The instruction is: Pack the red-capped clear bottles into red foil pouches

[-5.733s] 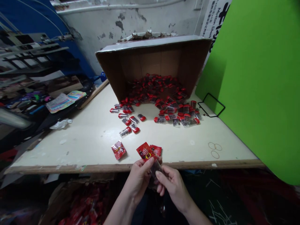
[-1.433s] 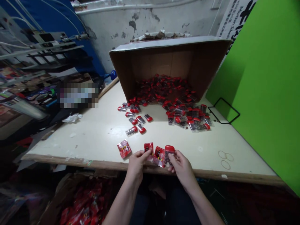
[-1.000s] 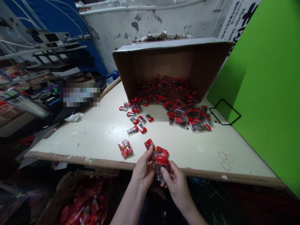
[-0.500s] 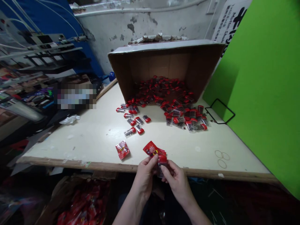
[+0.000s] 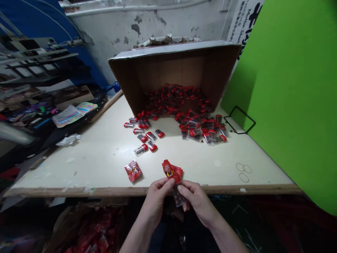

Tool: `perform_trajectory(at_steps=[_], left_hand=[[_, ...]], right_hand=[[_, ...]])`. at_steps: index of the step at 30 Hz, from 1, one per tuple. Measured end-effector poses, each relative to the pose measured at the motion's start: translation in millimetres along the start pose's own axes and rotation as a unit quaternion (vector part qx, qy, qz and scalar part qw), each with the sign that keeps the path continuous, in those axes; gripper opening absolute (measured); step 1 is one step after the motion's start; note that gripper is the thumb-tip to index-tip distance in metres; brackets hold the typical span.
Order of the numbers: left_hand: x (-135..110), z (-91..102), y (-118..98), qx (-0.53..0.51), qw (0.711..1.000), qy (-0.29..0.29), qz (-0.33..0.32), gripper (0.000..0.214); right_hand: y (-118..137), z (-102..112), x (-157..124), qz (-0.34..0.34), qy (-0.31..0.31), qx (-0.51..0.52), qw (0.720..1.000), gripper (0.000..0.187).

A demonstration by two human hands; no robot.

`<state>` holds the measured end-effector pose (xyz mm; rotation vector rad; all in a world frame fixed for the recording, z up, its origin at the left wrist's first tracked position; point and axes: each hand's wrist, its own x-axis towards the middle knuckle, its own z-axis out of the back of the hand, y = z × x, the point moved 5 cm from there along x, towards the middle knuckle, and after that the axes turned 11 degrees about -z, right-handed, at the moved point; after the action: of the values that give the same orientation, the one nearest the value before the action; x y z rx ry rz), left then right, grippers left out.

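My left hand (image 5: 158, 200) and my right hand (image 5: 196, 202) meet just over the table's front edge. Between them is a red foil packet (image 5: 172, 171), sticking up and away from me. Below it a clear tube of dark pieces (image 5: 178, 196) points down toward me. Its red cap is hidden behind the packet and my fingers. Another red foil packet (image 5: 133, 171) lies on the table to the left of my hands. Ahead, several red-capped tubes (image 5: 147, 138) lie scattered.
A tipped cardboard box (image 5: 173, 66) opens toward me, with a heap of tubes (image 5: 173, 102) spilling onto the cream table (image 5: 79, 168). A green board (image 5: 284, 88) stands right. Rubber bands (image 5: 243, 172) lie on the table. Below the edge, a box holds red packets (image 5: 97, 228).
The tube has turned so its clear end points down, and its red cap no longer shows. The packet now stands directly above it, and my hands have come closer together near the table's edge.
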<state>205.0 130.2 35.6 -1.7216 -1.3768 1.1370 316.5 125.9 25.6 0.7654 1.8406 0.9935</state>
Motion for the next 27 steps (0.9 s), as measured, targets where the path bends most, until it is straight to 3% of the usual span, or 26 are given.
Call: perform_trajectory(at_steps=[5,9,13,17,23,27], left_hand=[[0,8.5,4,0.033,0.999,-0.041,-0.01,0.02],[-4,2.1,5,-0.014,1.0,-0.011,0.019,0.021],[-10,-7.6,-2,-0.045,0.998,0.029,0.038,0.027],[-11,-10.5,-7,-0.067,0.997,0.02,0.045,0.026],[-2,-1.3,-7,-0.086,0.993,-0.086,0.005,0.019],[0,-1.9,-6,-0.061,0.994,-0.086,0.001,0.023]], right_hand=[[16,6,-7,0.097,-0.128,-0.209,0.965,0.019],[5,1,-3,0.029,-0.026,-0.084,0.996,0.025],[-2,-2,1,-0.008,0.033,0.043,0.998,0.031],[0,-2,1,0.01,0.023,0.017,1.0,0.03],[0,-4,-1,0.036,0.0,-0.02,0.999,0.025],[2,0,-6,0.067,-0.059,-0.062,0.994,0.018]])
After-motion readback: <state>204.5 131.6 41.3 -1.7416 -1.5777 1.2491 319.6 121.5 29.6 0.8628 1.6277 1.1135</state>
